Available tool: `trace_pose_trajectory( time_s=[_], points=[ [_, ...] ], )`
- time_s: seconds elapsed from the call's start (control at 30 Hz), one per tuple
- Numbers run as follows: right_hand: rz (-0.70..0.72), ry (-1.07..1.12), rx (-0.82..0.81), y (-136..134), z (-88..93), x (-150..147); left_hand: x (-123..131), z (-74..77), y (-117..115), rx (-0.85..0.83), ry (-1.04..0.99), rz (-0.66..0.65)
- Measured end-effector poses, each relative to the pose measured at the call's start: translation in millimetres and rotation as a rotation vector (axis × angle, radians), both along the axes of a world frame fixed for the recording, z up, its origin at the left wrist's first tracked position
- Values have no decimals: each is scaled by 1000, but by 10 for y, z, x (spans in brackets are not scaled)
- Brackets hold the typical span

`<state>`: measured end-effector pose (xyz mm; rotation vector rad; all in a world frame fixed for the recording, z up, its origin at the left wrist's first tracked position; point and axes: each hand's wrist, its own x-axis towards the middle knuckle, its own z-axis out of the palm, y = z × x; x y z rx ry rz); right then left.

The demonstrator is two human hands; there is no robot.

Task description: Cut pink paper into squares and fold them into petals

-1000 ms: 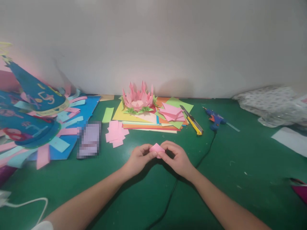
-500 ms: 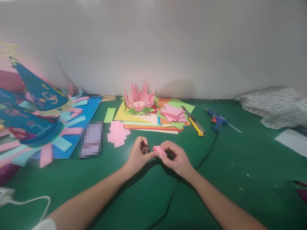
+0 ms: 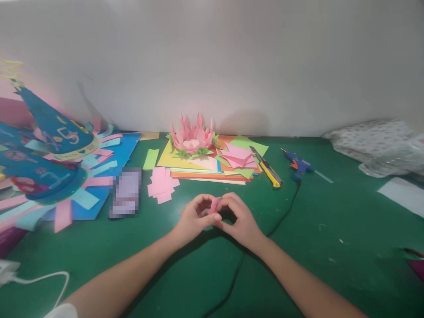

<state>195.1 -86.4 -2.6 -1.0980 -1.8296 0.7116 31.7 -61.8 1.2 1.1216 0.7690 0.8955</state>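
Paper (image 3: 214, 205), pink and folded small, sits between the left hand (image 3: 198, 216) and right hand (image 3: 240, 218), over the green table (image 3: 159, 256), thumbs and forefingers of both pinching it. It should be light, springy along its creases and easily crumpled, best held by folded edges. The blue cone (image 3: 61, 117) bears an S- or 5-like mark; no brand is legible.

The folded paper (image 3: 215, 205) is pink, the table (image 3: 185, 282) green.

Soft, dim light | shadows — beneath hands (image 3: 194, 217) | faint sheen on table (image 3: 167, 216) | blur overall
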Motion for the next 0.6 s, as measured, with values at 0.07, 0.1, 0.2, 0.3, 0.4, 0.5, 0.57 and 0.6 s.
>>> trace_pose_trajectory(
  time_s=[0.07,0.1,0.2,0.3,0.4,0.5,0.57,0.6],
  points=[
    [6,-30,-6,-10,3,-9,3,9,4,-49,24,25],
    [7,-35,-5,-14,1,-11,3,16,7,-67,40,36],
    [-27,-16,-1,-16,-13,-8,-2,28,16,-104,46,49],
    [-66,11,-14,-11,-22,0,-10,9,26,-145,18,57],
    [-86,19,-20,-6,-21,3,-14,-23,36,-200,-22,55],
    [-113,19,-26,-1,-20,4,-13,-35,42,-239,-60,47],
    [-122,14,-33,2,-23,5,-12,-31,44,-264,-75,35],
    [-128,12,-34,3,-25,6,-11,-28,45,-274,-82,29]
  ],
)
